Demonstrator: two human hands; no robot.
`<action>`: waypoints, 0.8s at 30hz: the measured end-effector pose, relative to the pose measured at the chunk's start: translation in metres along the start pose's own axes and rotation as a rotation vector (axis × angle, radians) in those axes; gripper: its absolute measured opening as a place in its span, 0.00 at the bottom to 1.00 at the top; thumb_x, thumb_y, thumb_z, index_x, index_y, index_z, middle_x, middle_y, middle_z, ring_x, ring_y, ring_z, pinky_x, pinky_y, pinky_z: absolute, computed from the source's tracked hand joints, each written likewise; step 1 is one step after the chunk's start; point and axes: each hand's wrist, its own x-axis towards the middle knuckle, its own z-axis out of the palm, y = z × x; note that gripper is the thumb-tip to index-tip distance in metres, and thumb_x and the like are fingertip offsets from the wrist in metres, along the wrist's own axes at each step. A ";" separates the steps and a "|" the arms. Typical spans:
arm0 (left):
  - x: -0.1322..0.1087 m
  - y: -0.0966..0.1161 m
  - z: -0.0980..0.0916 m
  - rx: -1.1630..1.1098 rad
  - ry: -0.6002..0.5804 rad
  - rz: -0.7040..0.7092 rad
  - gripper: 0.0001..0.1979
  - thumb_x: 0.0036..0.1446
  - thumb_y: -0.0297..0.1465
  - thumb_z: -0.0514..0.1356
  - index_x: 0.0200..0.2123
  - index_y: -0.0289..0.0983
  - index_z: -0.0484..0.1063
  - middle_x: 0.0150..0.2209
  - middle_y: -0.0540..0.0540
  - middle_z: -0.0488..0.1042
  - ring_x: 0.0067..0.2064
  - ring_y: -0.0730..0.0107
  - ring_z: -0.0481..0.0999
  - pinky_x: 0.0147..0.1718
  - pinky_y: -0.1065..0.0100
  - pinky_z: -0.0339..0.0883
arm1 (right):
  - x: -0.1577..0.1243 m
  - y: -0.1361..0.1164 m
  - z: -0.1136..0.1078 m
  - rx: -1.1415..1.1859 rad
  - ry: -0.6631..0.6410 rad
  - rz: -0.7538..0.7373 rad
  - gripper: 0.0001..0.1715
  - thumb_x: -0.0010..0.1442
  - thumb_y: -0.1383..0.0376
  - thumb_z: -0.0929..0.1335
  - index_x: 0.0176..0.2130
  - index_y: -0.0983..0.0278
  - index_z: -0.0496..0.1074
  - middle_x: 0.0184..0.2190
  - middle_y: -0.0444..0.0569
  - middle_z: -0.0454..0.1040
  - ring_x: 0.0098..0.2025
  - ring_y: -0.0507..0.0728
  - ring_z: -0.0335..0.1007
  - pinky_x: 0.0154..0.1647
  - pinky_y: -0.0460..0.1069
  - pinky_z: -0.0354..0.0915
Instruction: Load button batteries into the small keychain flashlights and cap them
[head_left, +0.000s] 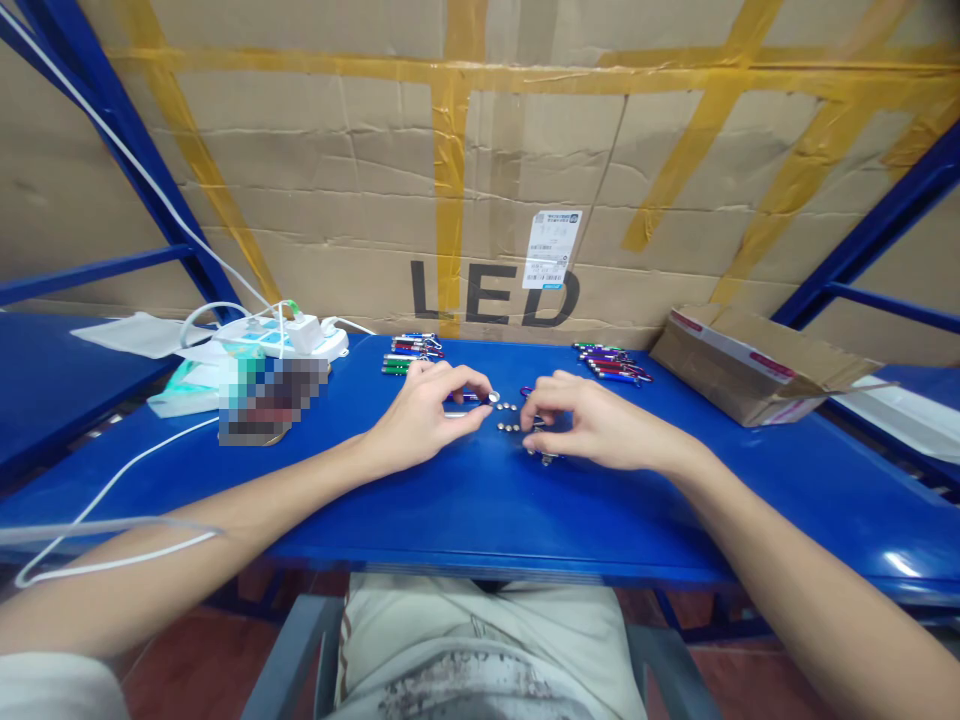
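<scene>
Black capitals on the large, yellow-taped brown cardboard box [491, 180] read "LED"; the print on its white paper barcode label [552, 248] is too small to read. On the blue, smooth-topped counter [480, 510], a slim violet-blue metallic tube [461, 397] shows in the gap between the thumb and forefinger of the left hand [489, 404], its long axis running left to right, its right end towards the right hand [527, 428]. The left thumb and forefinger are bent close about a bright round silver piece [494, 397]; whether they pinch it or the tube, I cannot tell. The right hand's fingers curl, thumb apart, over small shiny metal parts [547, 460]; any grip there is hidden. Between the hands lie small silver discs [508, 428] in two short rows. Bundles of multicoloured metallic tubes with clips lie beyond, left [405, 368] and right [616, 375].
</scene>
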 end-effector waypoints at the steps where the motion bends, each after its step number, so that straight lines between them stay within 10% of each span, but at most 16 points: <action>1: 0.000 -0.001 0.000 -0.004 0.004 -0.010 0.06 0.69 0.36 0.66 0.46 0.43 0.79 0.43 0.51 0.84 0.41 0.65 0.79 0.54 0.57 0.61 | -0.001 0.001 0.000 -0.016 -0.061 0.002 0.10 0.69 0.55 0.75 0.42 0.59 0.80 0.38 0.47 0.78 0.44 0.61 0.70 0.49 0.56 0.61; 13: 0.001 0.001 -0.001 -0.021 0.018 -0.010 0.05 0.68 0.34 0.67 0.45 0.42 0.79 0.42 0.51 0.84 0.41 0.65 0.79 0.55 0.57 0.63 | 0.001 0.005 0.011 -0.171 -0.174 0.099 0.05 0.69 0.64 0.73 0.38 0.60 0.77 0.40 0.49 0.80 0.46 0.64 0.69 0.51 0.59 0.55; 24: 0.006 -0.007 0.007 -0.547 -0.083 -0.225 0.13 0.63 0.39 0.71 0.43 0.37 0.77 0.42 0.45 0.82 0.36 0.69 0.77 0.40 0.64 0.75 | 0.004 -0.011 0.019 -0.208 -0.175 0.166 0.08 0.64 0.67 0.73 0.33 0.61 0.71 0.36 0.49 0.77 0.44 0.64 0.66 0.51 0.59 0.55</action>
